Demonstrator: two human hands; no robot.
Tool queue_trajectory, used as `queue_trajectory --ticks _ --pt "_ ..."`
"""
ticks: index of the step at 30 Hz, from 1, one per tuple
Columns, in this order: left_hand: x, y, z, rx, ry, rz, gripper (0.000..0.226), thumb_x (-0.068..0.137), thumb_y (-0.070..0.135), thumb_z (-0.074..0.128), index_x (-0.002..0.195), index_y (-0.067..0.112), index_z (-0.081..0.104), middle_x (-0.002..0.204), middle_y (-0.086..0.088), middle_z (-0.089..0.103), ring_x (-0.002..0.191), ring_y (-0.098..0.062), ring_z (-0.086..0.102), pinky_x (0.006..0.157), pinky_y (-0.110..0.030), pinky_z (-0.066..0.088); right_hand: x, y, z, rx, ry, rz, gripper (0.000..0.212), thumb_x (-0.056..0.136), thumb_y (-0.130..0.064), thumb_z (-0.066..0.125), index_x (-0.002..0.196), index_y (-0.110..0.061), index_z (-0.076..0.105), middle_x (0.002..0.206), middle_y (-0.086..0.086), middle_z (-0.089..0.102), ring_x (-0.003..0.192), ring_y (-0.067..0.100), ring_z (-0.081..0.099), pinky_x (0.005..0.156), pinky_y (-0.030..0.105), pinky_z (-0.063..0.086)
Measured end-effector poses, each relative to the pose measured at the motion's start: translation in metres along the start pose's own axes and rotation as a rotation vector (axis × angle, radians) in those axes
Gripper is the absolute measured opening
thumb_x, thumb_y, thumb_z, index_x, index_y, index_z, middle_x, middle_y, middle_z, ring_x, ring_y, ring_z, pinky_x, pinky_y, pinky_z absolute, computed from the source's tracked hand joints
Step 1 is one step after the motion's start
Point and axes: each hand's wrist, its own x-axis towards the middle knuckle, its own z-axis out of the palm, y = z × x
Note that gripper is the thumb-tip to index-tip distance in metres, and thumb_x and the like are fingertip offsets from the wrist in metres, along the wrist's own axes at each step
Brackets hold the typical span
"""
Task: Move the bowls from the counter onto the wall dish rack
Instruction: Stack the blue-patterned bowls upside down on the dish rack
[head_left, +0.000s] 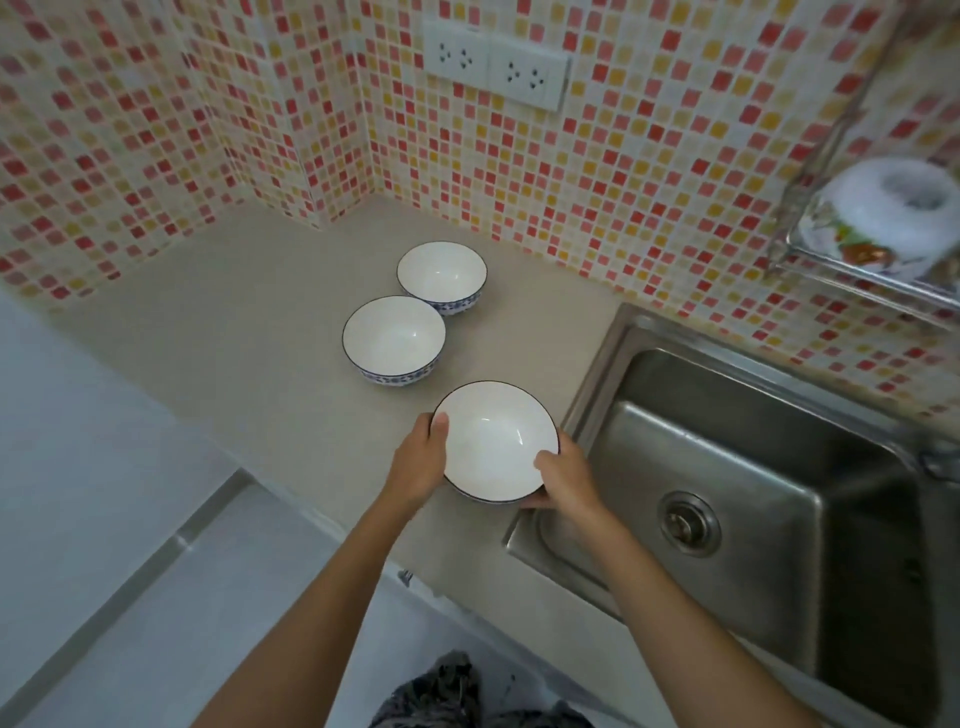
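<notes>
Left hand (418, 457) and right hand (566, 480) clasp the nearest bowl (496, 441) by its rim (thumbs inside) beside the sink (613, 353); two more bowls (393, 336) sit on the bench (234, 322).

Mosaic-tiled wall (623, 171), steel sink (753, 467)

Three white bowls with thin dark rims are sitting upright and empty in a rough line running from near to far. The nearest bowl (496, 441) is lying close to the counter's (234, 322) near edge, tilted slightly toward the camera. The middle bowl (394, 339) is showing a blue patterned band around its outside. The farthest bowl (442, 277), with the same blue band, is sitting just beside it. The wall dish rack (862, 249) is hanging at far right, blurred.
</notes>
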Motion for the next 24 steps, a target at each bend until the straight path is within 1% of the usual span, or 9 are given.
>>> queue_trajectory --ticks 2,4,7,13,15,19,21,23,24 --pt "0.001 0.021 0.0 -0.112 -0.049 0.005 0.042 0.092 0.055 0.031 0.121 0.031 0.05 0.125 -0.002 0.057 0.11 -0.026 0.056 0.084 -0.046 0.055 -0.01 -0.011 -0.013 0.171 -0.057 0.02 0.049 0.078 -0.004 0.046 0.122 -0.022 0.056 0.117 0.006 0.059 0.091 0.023 0.06 0.071 0.054 0.06" --pt "-0.001 0.045 0.003 -0.187 -0.109 0.032 0.037 0.096 0.049 0.033 0.123 0.033 0.051 0.125 0.001 0.057 0.109 -0.022 0.058 0.067 -0.037 0.058 -0.021 -0.022 -0.033 0.346 -0.139 0.056 0.053 0.069 -0.014 0.055 0.121 -0.021 0.056 0.117 0.011 0.059 0.09 0.029 0.06 0.074 0.052 0.06" --pt "-0.006 0.078 0.019 -0.205 -0.208 0.13 0.032 0.098 0.044 0.032 0.12 0.032 0.052 0.124 0.0 0.057 0.104 -0.018 0.059 0.057 -0.031 0.056 -0.039 -0.039 -0.067 0.533 -0.237 0.075 0.068 0.064 -0.021 0.064 0.13 -0.017 0.05 0.128 0.016 0.054 0.105 0.036 0.058 0.07 0.048 0.058" --pt "-0.03 0.175 0.071 -0.227 -0.34 0.29 0.037 0.099 0.046 0.03 0.126 0.03 0.048 0.123 0.0 0.055 0.104 -0.021 0.056 0.068 -0.035 0.055 -0.083 -0.087 -0.153 0.705 -0.323 -0.138 0.068 0.066 -0.028 0.075 0.13 -0.012 0.054 0.128 0.02 0.061 0.108 0.042 0.064 0.074 0.055 0.059" --pt "-0.043 0.21 0.089 -0.222 -0.402 0.409 0.04 0.098 0.05 0.027 0.128 0.034 0.048 0.12 0.003 0.058 0.102 -0.017 0.058 0.068 -0.032 0.054 -0.1 -0.103 -0.181 0.733 -0.293 -0.222 0.074 0.061 -0.028 0.083 0.127 -0.012 0.056 0.122 0.018 0.066 0.108 0.041 0.064 0.076 0.056 0.059" --pt "-0.061 0.27 0.126 -0.208 -0.465 0.537 0.036 0.097 0.052 0.028 0.115 0.038 0.056 0.107 0.01 0.063 0.096 -0.014 0.062 0.058 -0.026 0.055 -0.123 -0.124 -0.227 0.788 -0.207 -0.351 0.09 0.046 -0.031 0.094 0.126 -0.011 0.057 0.122 0.018 0.067 0.107 0.041 0.065 0.065 0.051 0.06" --pt "-0.063 0.29 0.146 -0.133 -0.388 0.631 0.036 0.097 0.051 0.028 0.108 0.037 0.06 0.106 0.009 0.065 0.099 -0.017 0.063 0.069 -0.03 0.058 -0.13 -0.13 -0.247 0.813 -0.169 -0.403 0.095 0.047 -0.03 0.094 0.13 -0.011 0.054 0.132 0.019 0.059 0.114 0.042 0.061 0.065 0.05 0.06" --pt "-0.067 0.301 0.164 -0.153 -0.252 0.74 0.04 0.099 0.046 0.025 0.107 0.031 0.062 0.105 0.009 0.064 0.1 -0.015 0.061 0.085 -0.032 0.051 -0.137 -0.135 -0.264 0.851 -0.115 -0.44 0.097 0.046 -0.03 0.095 0.132 -0.011 0.052 0.137 0.02 0.053 0.117 0.042 0.059 0.066 0.05 0.06" --pt "-0.07 0.303 0.171 -0.152 -0.177 0.816 0.039 0.1 0.041 0.026 0.109 0.027 0.061 0.105 0.007 0.064 0.101 -0.015 0.06 0.086 -0.03 0.047 -0.14 -0.136 -0.272 0.874 -0.083 -0.453 0.099 0.043 -0.03 0.096 0.13 -0.01 0.053 0.136 0.02 0.053 0.116 0.042 0.06 0.067 0.05 0.061"
